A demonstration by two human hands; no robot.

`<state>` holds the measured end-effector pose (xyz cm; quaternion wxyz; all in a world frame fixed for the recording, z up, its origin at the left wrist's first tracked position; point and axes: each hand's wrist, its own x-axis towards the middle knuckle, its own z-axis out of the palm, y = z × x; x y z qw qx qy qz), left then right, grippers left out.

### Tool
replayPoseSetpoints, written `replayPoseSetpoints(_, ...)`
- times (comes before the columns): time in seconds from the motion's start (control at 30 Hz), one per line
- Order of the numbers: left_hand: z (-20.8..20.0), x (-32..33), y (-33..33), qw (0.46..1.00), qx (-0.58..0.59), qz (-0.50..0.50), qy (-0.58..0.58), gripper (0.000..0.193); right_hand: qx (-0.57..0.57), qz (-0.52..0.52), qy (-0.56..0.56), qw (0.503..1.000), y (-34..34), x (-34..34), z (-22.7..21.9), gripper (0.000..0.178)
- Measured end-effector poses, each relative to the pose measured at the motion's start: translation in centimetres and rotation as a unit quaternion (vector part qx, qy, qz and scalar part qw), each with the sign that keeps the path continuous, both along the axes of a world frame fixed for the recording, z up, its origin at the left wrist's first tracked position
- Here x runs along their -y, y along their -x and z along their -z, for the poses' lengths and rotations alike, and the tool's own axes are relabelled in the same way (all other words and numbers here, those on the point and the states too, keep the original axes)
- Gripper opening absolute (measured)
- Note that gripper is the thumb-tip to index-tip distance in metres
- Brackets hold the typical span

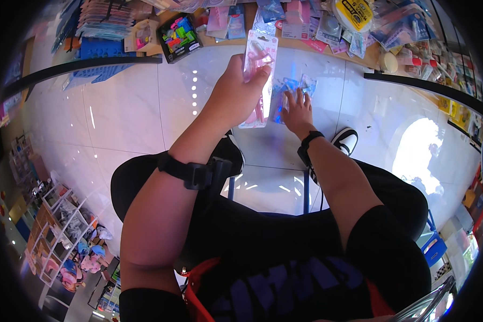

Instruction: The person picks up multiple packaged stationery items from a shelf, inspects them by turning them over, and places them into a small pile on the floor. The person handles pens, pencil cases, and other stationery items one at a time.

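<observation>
My left hand (240, 88) is closed round a pink-and-white blister pack (261, 47), with the thumb across its clear front. Small pink items show inside the pack, and it is held lengthwise away from me. My right hand (299, 111) reaches down with its fingers apart over several small blue packs (308, 83). These packs lie together on the pale tiled floor (214, 96), just right of the blister pack. The fingertips look to be at the packs; whether they touch them I cannot tell.
A wooden shelf (300, 44) crowded with packaged goods runs along the far side. On it stands a black box of colourful small pieces (180, 37). Black curved bars (86, 65) reach in from both sides. My shoe (346, 140) rests right of the blue packs.
</observation>
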<state>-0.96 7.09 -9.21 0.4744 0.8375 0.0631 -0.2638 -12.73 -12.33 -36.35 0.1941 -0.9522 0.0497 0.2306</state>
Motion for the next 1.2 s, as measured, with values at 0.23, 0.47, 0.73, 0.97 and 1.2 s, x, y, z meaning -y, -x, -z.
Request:
replayPoseSetpoints(0.23,0.5,-0.1,0.1,1.0,0.015,-0.006,0.015,0.052,-0.012,-0.039,0.008,0.999,-2.6,1.3,-1.0,0.068)
replayPoseSetpoints(0.47,-0.3,0.1,-0.1,1.0,0.002,-0.004,0.012,0.053,0.009,-0.264,0.061,0.963,-2.6,-3.0,-3.6,0.069)
replayPoseSetpoints(0.73,0.1,-0.1,0.0,1.0,-0.01,0.004,-0.009,0.054,-0.073,-0.353,0.058,0.931,-2.7,-4.3,-4.8,0.066)
replayPoseSetpoints(0.97,0.3,0.3,-0.1,1.0,-0.005,0.014,0.006,0.053,0.076,-0.151,0.018,0.985,-2.0,-1.5,-2.9,0.071)
replayPoseSetpoints(1.2,-0.2,1.0,0.1,1.0,-0.002,0.017,0.008,0.053,0.043,0.007,0.052,0.998,-0.9,3.1,-0.8,0.085)
